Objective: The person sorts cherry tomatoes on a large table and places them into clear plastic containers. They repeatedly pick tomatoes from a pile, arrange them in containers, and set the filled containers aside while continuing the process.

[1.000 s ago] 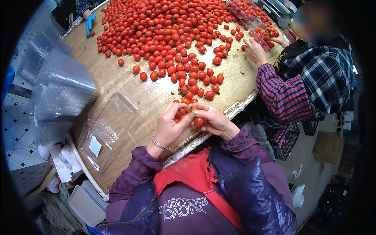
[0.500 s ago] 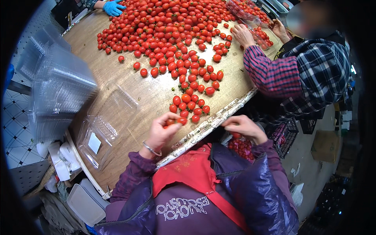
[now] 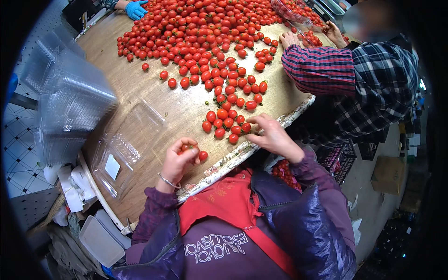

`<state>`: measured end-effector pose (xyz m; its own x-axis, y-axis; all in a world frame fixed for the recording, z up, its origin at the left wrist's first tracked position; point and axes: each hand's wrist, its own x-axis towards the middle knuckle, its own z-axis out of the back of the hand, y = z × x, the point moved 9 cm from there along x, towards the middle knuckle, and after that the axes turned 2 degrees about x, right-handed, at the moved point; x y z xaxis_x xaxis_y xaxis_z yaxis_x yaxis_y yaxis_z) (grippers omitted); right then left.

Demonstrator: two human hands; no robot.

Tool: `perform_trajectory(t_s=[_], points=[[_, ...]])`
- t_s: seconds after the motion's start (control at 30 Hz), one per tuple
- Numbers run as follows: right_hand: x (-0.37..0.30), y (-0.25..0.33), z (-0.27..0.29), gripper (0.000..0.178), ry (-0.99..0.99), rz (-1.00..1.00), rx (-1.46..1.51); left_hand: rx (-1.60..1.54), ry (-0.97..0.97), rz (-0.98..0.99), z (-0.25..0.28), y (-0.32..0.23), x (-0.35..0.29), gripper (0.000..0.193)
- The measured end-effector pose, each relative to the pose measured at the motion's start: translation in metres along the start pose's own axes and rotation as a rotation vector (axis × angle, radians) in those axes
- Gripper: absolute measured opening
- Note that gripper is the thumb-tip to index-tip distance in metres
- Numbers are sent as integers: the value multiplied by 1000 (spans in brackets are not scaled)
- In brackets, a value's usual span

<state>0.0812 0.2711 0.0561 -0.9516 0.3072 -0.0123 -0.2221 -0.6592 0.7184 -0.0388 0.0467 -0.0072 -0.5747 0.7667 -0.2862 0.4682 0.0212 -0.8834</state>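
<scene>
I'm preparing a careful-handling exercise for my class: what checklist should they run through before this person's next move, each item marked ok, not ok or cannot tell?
1. Left hand has hold of a tomato: ok, fingers curled round it.
2. Right hand touching the small tomato cluster: cannot tell; its fingers are right beside it.
3. Clear container lying open: ok, left of the left hand.
4. Table free of loose green bits: not ok; a green bit lies above the cluster.
5. Blue-gloved hand away from both hands: ok, beside the big pile.
</scene>
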Motion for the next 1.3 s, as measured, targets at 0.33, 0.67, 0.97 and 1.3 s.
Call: perform_trajectory(t_s=[0.33,0.67,0.97,1.3], points=[[35,4,-31,34,-97,87,-115,1220,-182,-405,-52,-33,-8,25],[35,-2,-14,25,189,-295,1523,443,-264,-98,3,-22,33,15],[69,14,-25,49,33,64,18,1037,-223,-196,-17,-44,71,46],[87,19,-44,64,134,47,81,1108,-109,-239,-40,-57,87,58]])
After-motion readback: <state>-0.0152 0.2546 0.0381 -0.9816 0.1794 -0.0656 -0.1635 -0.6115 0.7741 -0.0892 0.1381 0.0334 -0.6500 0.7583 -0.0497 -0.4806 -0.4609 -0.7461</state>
